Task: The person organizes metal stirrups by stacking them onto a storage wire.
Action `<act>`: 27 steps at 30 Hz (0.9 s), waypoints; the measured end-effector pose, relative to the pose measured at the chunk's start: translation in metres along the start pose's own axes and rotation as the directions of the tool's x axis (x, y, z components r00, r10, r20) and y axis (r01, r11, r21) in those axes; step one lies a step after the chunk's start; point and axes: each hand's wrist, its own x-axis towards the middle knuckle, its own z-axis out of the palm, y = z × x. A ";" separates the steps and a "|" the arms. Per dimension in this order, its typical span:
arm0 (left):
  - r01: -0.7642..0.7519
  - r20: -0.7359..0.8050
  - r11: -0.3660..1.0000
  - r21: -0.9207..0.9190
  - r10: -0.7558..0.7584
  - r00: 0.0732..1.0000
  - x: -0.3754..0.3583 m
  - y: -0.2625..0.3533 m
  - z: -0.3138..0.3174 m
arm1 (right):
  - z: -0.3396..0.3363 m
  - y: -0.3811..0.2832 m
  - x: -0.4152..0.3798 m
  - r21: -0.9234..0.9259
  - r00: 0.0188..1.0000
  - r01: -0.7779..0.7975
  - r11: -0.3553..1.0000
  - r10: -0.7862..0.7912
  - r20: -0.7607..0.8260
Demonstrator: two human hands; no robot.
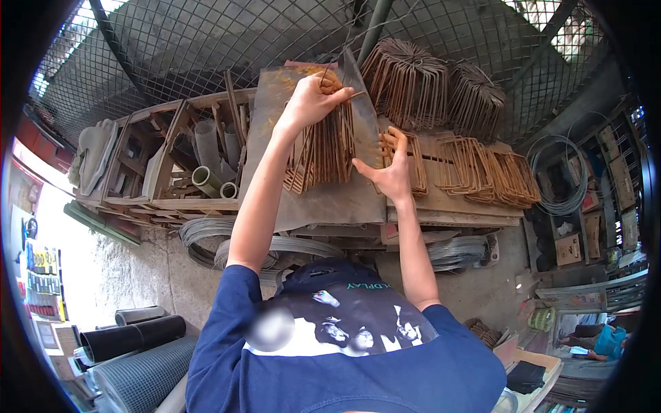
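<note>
One bunch of rusty metal frames [322, 155], too dense to count, lay below the left hand's [313, 102] fingers, which pinched one thin rod [357, 94]. The right hand [392, 171], fingers spread, was just beside the bunch. Beyond the right fingers: two upright bundles [407, 86]. Left of the left fingers: two open-mouthed tubes [205, 180]. Beneath: one sheet [310, 212], one wooden bench [458, 219]. Mesh fencing [206, 41] barred the far side.
</note>
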 end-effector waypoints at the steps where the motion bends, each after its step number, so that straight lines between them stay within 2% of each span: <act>1: 0.002 0.005 1.000 0.001 -0.002 1.000 0.000 -0.002 0.001 | 0.000 0.001 -0.001 0.001 1.000 -0.005 1.000 0.005 -0.002; 3: -0.078 -0.045 0.992 -0.096 0.074 0.996 0.002 -0.010 0.004 | 0.000 0.001 -0.001 0.026 0.999 -0.041 0.999 0.040 0.037; 6: -0.026 0.037 0.980 -0.196 0.034 0.999 0.004 -0.017 0.004 | 0.007 0.017 0.000 0.046 0.993 -0.075 0.996 0.070 0.096; 10: -0.022 0.053 0.946 -0.322 0.041 0.998 0.000 -0.012 0.003 | 0.013 0.022 0.008 0.047 0.991 -0.046 0.998 0.040 0.125; 12: 0.072 0.097 0.959 -0.274 -0.047 0.994 -0.001 -0.012 0.000 | 0.006 0.014 0.008 -0.082 0.970 -0.082 0.993 0.098 0.220; 14: 0.073 0.114 0.960 -0.271 -0.044 0.993 0.002 -0.014 -0.002 | -0.008 0.012 0.014 -0.165 0.965 -0.135 0.977 0.168 0.203; 15: 0.079 0.124 0.961 -0.264 -0.048 0.991 0.002 -0.015 -0.002 | -0.016 0.015 0.017 -0.241 0.954 -0.186 0.953 0.234 0.189; 16: 0.080 0.117 0.959 -0.271 -0.049 0.992 0.000 -0.008 -0.002 | -0.023 0.023 0.019 -0.403 0.951 -0.246 0.881 0.300 0.074; 17: 0.082 0.123 0.958 -0.274 -0.050 0.991 -0.002 -0.002 -0.004 | -0.034 0.029 0.020 -0.422 0.937 -0.309 0.852 0.349 0.017; 19: 0.152 0.136 0.968 -0.201 -0.126 0.983 -0.007 0.016 -0.009 | -0.048 0.026 0.019 -0.603 0.851 -0.446 0.661 0.522 -0.056; 20: 0.170 0.135 0.964 -0.204 -0.144 0.980 -0.006 0.013 -0.008 | -0.050 0.031 0.019 -0.685 0.768 -0.494 0.536 0.638 -0.055; 21: 0.173 0.147 0.963 -0.207 -0.144 0.979 -0.006 0.010 -0.007 | -0.048 0.042 0.016 -0.684 0.762 -0.503 0.528 0.645 -0.064; 23: 0.159 0.130 0.967 -0.202 -0.134 0.982 -0.003 0.005 -0.006 | -0.047 0.062 0.012 -0.700 0.758 -0.451 0.553 0.651 0.026; 24: 0.127 0.132 0.966 -0.227 -0.098 0.986 -0.003 0.003 -0.005 | -0.045 0.058 0.012 -0.735 0.755 -0.453 0.504 0.656 -0.015; 27: 0.091 0.116 0.961 -0.263 -0.062 0.991 -0.004 0.002 -0.003 | -0.040 0.056 0.013 -0.691 0.755 -0.514 0.508 0.651 -0.083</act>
